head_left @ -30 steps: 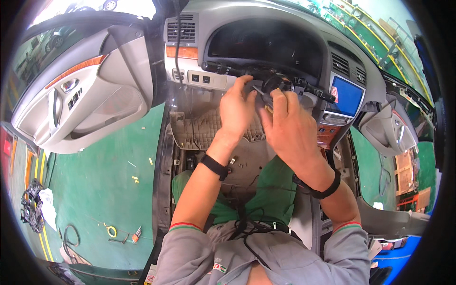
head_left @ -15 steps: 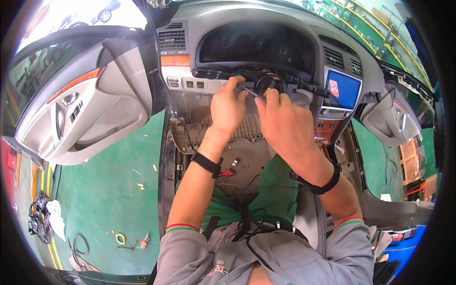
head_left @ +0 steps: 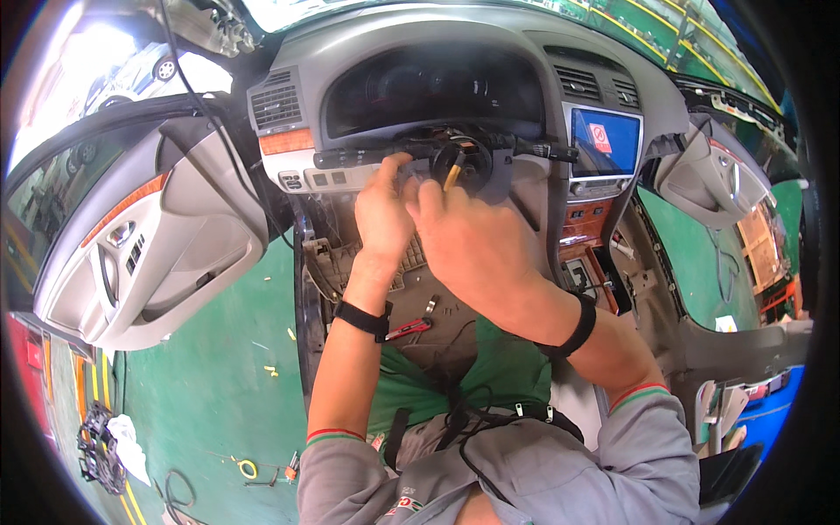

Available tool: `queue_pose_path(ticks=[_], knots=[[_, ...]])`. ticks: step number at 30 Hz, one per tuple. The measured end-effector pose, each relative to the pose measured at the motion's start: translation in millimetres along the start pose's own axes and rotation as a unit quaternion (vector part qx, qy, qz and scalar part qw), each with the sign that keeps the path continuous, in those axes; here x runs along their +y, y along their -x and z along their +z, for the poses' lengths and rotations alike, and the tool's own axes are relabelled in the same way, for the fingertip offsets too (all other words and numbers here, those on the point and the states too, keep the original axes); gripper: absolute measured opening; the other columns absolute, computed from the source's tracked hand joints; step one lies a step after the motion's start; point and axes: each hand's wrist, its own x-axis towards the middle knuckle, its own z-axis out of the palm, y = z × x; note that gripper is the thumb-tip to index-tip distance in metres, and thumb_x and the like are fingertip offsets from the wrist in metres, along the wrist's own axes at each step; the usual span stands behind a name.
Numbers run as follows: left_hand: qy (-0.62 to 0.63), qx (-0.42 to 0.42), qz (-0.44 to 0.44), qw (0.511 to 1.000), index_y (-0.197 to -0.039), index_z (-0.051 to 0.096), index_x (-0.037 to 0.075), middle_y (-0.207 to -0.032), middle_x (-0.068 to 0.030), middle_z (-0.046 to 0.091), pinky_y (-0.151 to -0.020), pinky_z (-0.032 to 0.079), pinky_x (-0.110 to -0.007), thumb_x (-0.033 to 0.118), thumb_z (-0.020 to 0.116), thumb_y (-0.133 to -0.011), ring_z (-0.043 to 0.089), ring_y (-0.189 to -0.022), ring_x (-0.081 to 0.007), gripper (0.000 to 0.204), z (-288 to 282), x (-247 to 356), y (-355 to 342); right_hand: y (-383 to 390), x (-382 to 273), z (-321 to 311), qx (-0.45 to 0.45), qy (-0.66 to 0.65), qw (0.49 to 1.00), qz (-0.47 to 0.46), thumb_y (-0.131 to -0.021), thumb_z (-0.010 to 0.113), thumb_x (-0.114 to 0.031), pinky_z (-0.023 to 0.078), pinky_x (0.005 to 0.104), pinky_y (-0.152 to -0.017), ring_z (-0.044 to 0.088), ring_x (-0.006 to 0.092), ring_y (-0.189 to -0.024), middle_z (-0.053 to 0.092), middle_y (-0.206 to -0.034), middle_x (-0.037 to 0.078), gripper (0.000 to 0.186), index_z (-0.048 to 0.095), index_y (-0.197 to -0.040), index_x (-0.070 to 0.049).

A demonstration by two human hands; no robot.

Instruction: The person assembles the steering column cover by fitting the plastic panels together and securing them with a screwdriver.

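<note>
Hands lower in view | left hand (head_left: 382,210), right hand (head_left: 468,241) raised at column hub (head_left: 464,162)

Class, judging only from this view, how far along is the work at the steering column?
Done: the steering wheel is off, leaving the round black column hub bare, and trim below the dash is removed, exposing the footwell. In hand: the left hand and right hand work at the hub, by a yellow piece. Left: the hub and stalks remain mounted.
</note>
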Motion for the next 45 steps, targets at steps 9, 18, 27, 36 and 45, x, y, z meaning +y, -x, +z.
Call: queue_pose_path(ticks=[9, 18, 27, 36, 45], knots=[[-0.066, 0.013, 0.096, 0.993, -0.085, 0.071, -0.001, -0.115, -0.0131, 0.07, -0.064, 0.054, -0.041, 0.014, 0.072, -0.081, 0.067, -0.08, -0.0336, 0.015, -1, -6, -1, -4, 0, 4, 0.133, 0.005, 0.991, -0.003, -0.082, 0.067, -0.015, 0.051, 0.028, -0.052, 0.065, 0.0176, -0.063, 0.061, -0.076, 0.006, 0.027, 0.062, -0.104, 0.0], [-0.053, -0.013, 0.074, 0.996, -0.122, 0.066, 0.014, -0.098, -0.0172, 0.07, -0.074, 0.055, -0.045, 0.016, 0.066, -0.09, 0.069, -0.086, -0.0386, 0.032, -4, 2, -2, -5, 7, 6, 0.126, -0.005, 0.992, -0.025, -0.084, 0.065, -0.013, 0.051, 0.0356, -0.054, 0.063, 0.0241, -0.067, 0.059, -0.079, 0.009, 0.022, 0.061, -0.103, -0.002], [-0.126, 0.038, 0.189, 0.973, -0.097, 0.066, 0.001, -0.101, -0.015, 0.068, -0.066, 0.054, -0.042, 0.012, 0.071, -0.084, 0.065, -0.08, -0.0342, 0.018, 3, -8, -1, -4, 6, -5, 0.012, -0.076, 0.996, 0.034, -0.081, 0.067, -0.013, 0.053, 0.0364, -0.068, 0.062, 0.0254, -0.08, 0.058, -0.089, 0.011, 0.024, 0.059, -0.101, -0.002], [-0.09, 0.046, 0.124, 0.987, -0.11, 0.066, 0.013, -0.09, -0.0138, 0.069, -0.067, 0.055, -0.045, 0.012, 0.07, -0.088, 0.068, -0.076, -0.0379, 0.022, 5, 0, -2, -9, 30, 9, 0.225, -0.113, 0.962, -0.104, -0.093, 0.062, -0.013, 0.056, 0.0353, -0.059, 0.067, 0.0257, -0.071, 0.06, -0.084, 0.011, 0.016, 0.058, -0.104, -0.003], [-0.135, 0.03, 0.07, 0.988, -0.107, 0.065, 0.013, -0.092, -0.0133, 0.068, -0.066, 0.055, -0.046, 0.014, 0.071, -0.09, 0.068, -0.076, -0.0382, 0.018, 2, 7, 1, 1, 46, 7, 0.158, -0.107, 0.979, -0.077, -0.081, 0.069, -0.008, 0.056, 0.0339, -0.077, 0.061, 0.0245, -0.097, 0.057, -0.095, 0.012, 0.019, 0.057, -0.096, -0.003]])
